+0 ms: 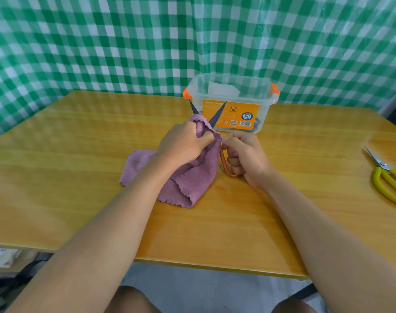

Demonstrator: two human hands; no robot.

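Two hands at work | left hand point(183, 143) clutches purple cloth point(192, 177) around the blades | right hand point(246, 159) grips orange-handled scissors point(216, 115), blades spread | all just before clear box point(266, 114) | yellow scissors point(389, 179) well right of box

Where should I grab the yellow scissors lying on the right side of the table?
Take the yellow scissors by their handle loops, coming from the near side: the shut blades point away from you, and the loops lie nearest.

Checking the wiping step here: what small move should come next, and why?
Probably slide the left hand with the purple cloth up the blades toward the tips: the scissors stand open in the right hand, and both tips poke bare above the cloth.
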